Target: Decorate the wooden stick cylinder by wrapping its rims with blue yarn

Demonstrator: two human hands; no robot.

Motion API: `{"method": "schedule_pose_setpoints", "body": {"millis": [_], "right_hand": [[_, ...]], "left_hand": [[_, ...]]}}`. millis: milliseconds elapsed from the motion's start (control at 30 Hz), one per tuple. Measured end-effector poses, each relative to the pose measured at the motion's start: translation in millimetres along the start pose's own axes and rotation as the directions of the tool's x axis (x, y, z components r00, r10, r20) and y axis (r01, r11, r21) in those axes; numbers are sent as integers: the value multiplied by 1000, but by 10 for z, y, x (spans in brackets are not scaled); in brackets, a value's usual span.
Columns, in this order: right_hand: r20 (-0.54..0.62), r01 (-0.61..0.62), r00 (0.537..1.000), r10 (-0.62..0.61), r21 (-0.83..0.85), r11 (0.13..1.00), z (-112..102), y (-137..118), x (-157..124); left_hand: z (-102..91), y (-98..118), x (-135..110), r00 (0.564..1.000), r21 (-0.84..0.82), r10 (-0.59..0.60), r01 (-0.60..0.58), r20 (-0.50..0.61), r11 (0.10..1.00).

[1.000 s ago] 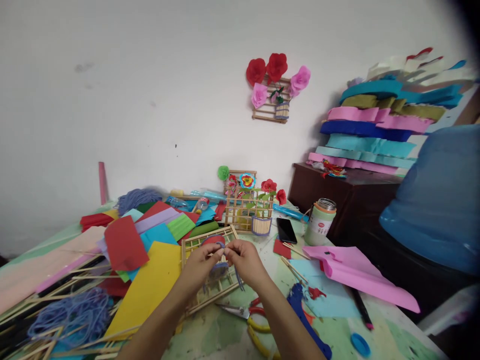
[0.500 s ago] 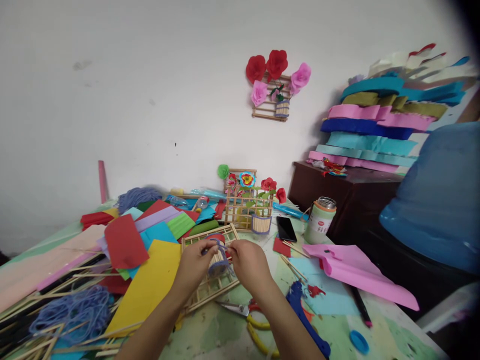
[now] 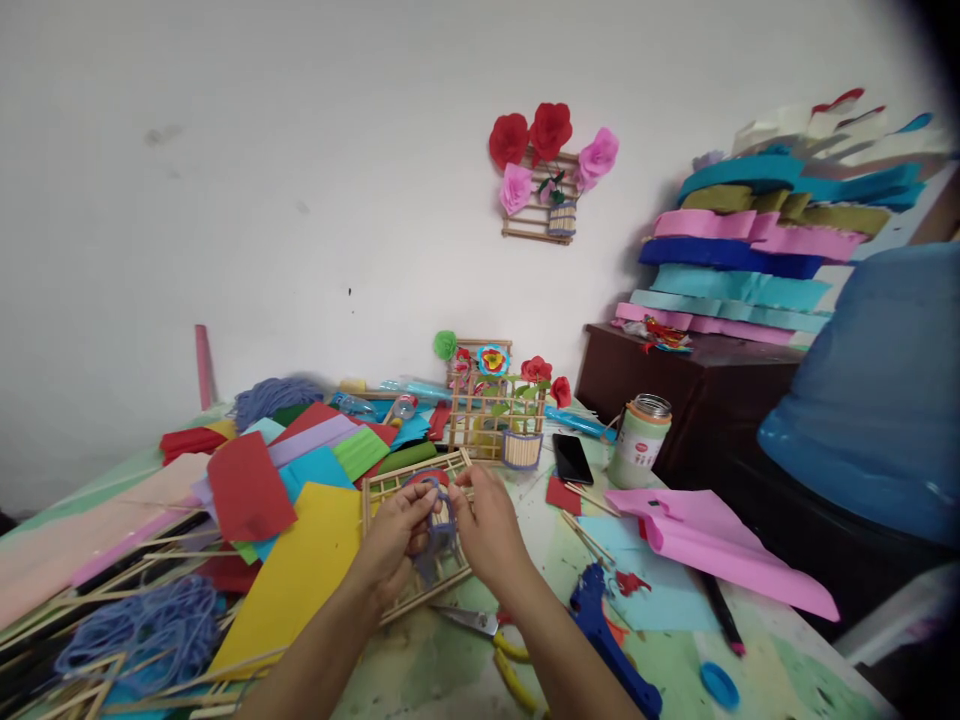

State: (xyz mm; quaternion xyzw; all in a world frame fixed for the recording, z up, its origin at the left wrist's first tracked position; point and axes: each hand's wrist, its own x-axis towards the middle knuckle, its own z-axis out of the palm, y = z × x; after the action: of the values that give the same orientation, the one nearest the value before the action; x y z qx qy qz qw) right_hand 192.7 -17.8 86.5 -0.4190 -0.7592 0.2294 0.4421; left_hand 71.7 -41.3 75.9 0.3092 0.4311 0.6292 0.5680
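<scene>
Head view: left fingers [image 3: 411, 502] pinch yarn [image 3: 442, 494], jar label [image 3: 643, 450] illegible.

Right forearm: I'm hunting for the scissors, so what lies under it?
Scissors lie partly under the right forearm: blades and some yellow handle show on its left. The arm hides the rest.

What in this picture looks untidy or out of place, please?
The blue-purple yarn at the front left lies in a loose tangle among scattered sticks. At the right, the curled pink paper partly covers a black marker. Both look disorderly.
</scene>
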Motion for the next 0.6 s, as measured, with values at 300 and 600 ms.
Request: {"method": "schedule_pose_setpoints", "body": {"millis": [300,600], "right_hand": [[408,-386,892,194,463,798,57,182,93],[370,-179,925,83,235,955,19,211,119]], "left_hand": [[-7,36,-19,982,414,170,-187,79,891],[-101,181,-33,898,761,334,-424,286,490]]}}
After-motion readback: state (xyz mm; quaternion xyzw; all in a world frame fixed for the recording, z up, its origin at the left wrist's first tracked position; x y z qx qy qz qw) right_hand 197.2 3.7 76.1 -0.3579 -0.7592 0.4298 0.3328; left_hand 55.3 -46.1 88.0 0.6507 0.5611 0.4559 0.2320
